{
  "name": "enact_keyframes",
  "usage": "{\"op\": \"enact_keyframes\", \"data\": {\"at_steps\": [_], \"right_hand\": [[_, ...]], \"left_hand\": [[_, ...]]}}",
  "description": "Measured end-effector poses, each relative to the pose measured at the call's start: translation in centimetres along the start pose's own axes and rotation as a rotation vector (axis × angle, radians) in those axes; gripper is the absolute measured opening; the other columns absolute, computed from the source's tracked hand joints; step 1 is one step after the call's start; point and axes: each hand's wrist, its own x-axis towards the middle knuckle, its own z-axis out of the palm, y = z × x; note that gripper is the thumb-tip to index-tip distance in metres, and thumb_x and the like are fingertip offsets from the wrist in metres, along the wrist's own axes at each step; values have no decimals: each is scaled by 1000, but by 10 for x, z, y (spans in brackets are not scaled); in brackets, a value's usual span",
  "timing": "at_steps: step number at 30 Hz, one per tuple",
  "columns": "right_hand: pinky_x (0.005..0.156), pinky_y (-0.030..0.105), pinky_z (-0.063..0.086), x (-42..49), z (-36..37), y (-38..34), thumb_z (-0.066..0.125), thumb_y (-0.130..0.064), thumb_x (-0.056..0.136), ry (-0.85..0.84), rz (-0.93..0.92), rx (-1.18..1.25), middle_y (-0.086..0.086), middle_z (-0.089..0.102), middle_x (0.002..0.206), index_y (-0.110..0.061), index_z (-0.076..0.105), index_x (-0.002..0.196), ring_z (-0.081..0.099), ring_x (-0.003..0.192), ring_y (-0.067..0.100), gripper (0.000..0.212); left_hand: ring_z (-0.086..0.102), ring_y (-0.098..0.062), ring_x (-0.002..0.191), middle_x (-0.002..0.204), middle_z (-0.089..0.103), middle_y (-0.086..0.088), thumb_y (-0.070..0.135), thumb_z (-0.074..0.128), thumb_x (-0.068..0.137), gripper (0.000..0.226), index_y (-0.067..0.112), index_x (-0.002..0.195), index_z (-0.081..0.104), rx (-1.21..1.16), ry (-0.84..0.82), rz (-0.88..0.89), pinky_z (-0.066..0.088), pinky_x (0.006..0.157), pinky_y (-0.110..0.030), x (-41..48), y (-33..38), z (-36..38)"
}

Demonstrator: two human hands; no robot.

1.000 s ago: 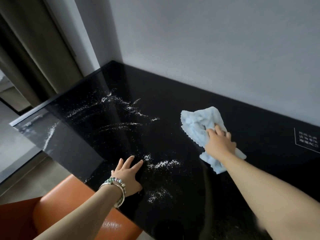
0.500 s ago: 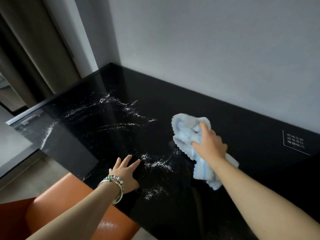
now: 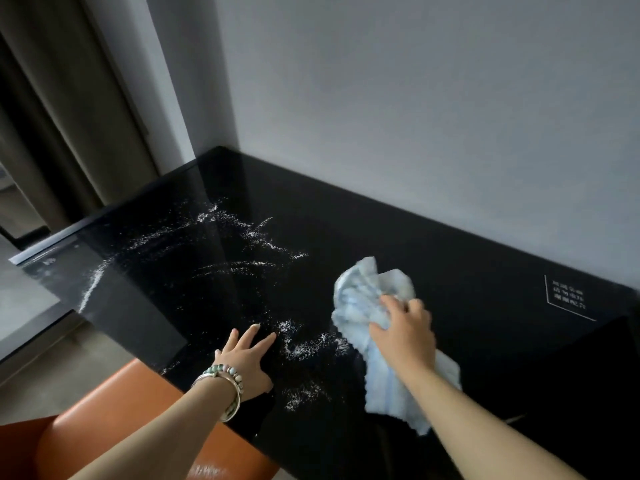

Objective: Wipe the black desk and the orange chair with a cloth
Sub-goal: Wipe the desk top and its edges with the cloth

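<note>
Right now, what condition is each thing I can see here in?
black desk: glossy, partly dusty.
white powder: scattered in streaks on the desk's left half, not yet wiped.
cloth: light blue, bunched, lying on the desk under the right hand.
right hand: grips the cloth.
left hand: flat on the desk, fingers spread.
orange chair: tucked at the desk's near edge, untouched.

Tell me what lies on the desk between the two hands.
White powder scattered on the black desk, between left hand and cloth under right hand; head view.
</note>
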Motion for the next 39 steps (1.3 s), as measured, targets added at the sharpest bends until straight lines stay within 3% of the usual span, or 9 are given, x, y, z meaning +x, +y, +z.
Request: {"op": "enact_keyframes", "data": {"at_steps": [3,6,12,16,22,25,31,34,39], "right_hand": [[88,38,44,3,-9,30,48,-47,89,-47,164,-153,-1,18,147,-32,35,137,35,120,27,52],[89,38,43,-13,7,18,44,-49,91,-63,120,-247,-3,15,155,-29,32,136,33,127,27,51],[75,30,44,-45,31,-39,52,-34,87,-114,-53,-17,-7,44,129,-24,44,108,40,108,20,25],[71,34,47,-31,8,-23,56,-31,86,95,83,82,-2,50,120,-20,41,109,46,102,23,30],[98,56,37,-35,11,1,34,-55,94,-189,184,-316,0,-1,157,-41,3,145,23,134,33,61],[96,48,36,-55,29,-27,33,-64,90,-161,111,-335,1,3,156,-42,18,141,23,133,33,57],[87,39,41,-75,41,-53,56,-36,87,-49,-119,-139,-3,39,140,-25,50,126,44,116,29,41],[83,43,44,-61,24,-32,63,-31,83,137,66,-46,4,39,143,-22,54,125,46,111,35,44],[97,45,36,-66,15,-8,34,-48,96,-100,345,-216,-4,10,157,-36,19,145,27,133,29,53]], "left_hand": [[-17,-27,143,156,-11,8,27,57,84,82,39,148,7,4,15,11,1,115,-51,-2,-2,2],[-17,-27,143,156,-10,8,28,57,85,80,39,148,9,-3,29,26,0,115,-50,-2,-3,3],[-14,-26,144,157,-8,6,31,55,87,74,36,148,13,13,35,83,0,117,-48,-5,-12,5],[-10,-23,145,157,-2,7,36,51,91,71,36,148,8,96,101,137,6,119,-39,-14,-26,5],[-13,-21,145,157,-2,8,39,43,95,66,32,149,7,195,166,163,0,118,-38,-30,-47,5],[-10,-20,145,157,-3,7,39,41,96,61,30,149,12,151,149,157,1,118,-38,-31,-52,7],[-3,-20,146,156,5,7,38,48,92,63,30,147,19,105,103,187,15,118,-38,-26,-56,1],[-3,-19,146,157,3,7,39,50,92,65,30,148,18,107,66,198,20,117,-36,-27,-56,-5],[-7,-20,145,157,-3,7,40,52,91,71,29,149,12,123,29,209,18,118,-38,-29,-58,-4]]}}
